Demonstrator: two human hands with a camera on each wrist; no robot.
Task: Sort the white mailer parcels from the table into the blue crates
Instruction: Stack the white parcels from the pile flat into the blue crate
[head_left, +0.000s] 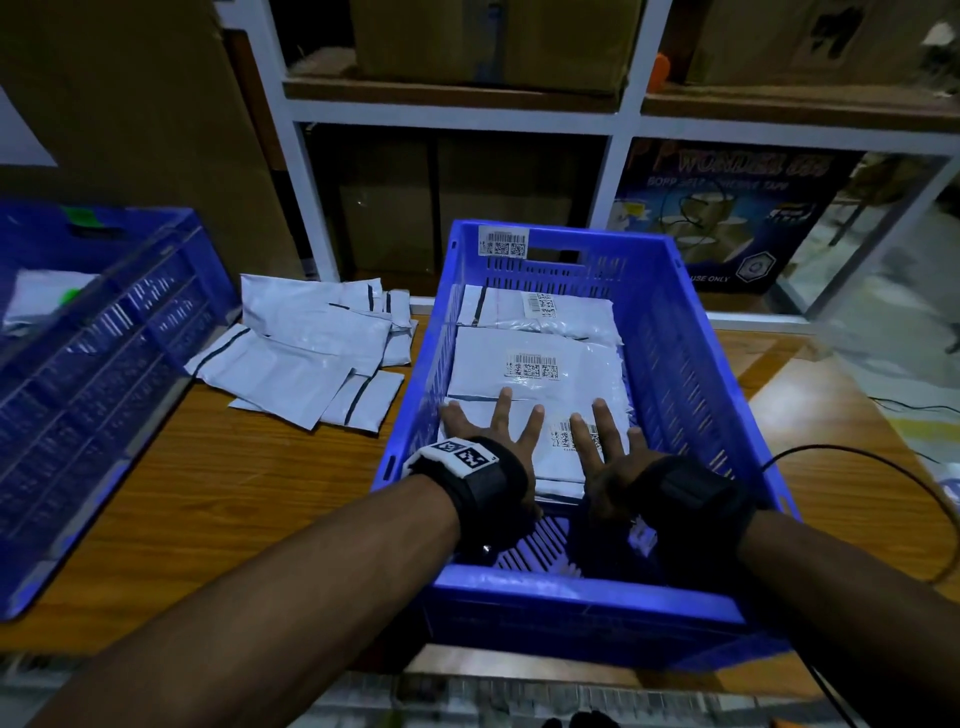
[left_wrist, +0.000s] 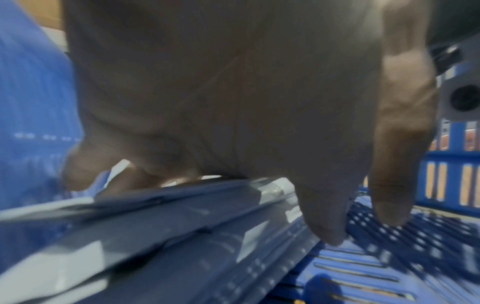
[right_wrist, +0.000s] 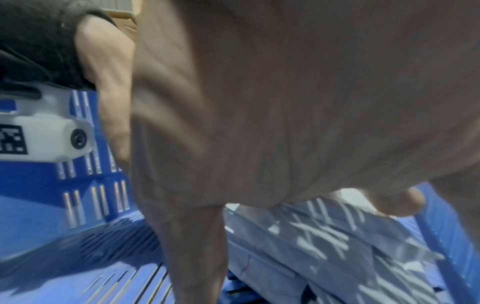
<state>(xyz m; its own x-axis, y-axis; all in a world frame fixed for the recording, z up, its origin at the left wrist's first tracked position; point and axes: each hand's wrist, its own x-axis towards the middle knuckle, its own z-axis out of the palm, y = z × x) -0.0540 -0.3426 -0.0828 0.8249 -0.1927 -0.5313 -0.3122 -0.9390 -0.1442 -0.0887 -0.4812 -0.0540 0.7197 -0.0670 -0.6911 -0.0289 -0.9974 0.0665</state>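
A blue crate (head_left: 582, 587) stands in front of me on the table and holds white mailer parcels with barcode labels. My left hand (head_left: 493, 441) and right hand (head_left: 605, 452) lie side by side, palms down with fingers spread and straight, on the nearest stack of mailers (head_left: 558, 467). Two more mailers (head_left: 535, 364) lie further back in the crate. In the left wrist view the palm (left_wrist: 233, 92) sits over the stack's edge (left_wrist: 182, 236). The right wrist view shows the right palm (right_wrist: 285, 102) above the mailers (right_wrist: 324, 246). Several loose mailers (head_left: 306, 348) lie on the table left of the crate.
A second blue crate (head_left: 104, 364) sits tilted at the left with a white parcel inside. Bare wooden table (head_left: 234, 493) lies between the crates. White shelving (head_left: 447, 109) with cardboard boxes stands behind. A black cable (head_left: 883, 462) curves at the right.
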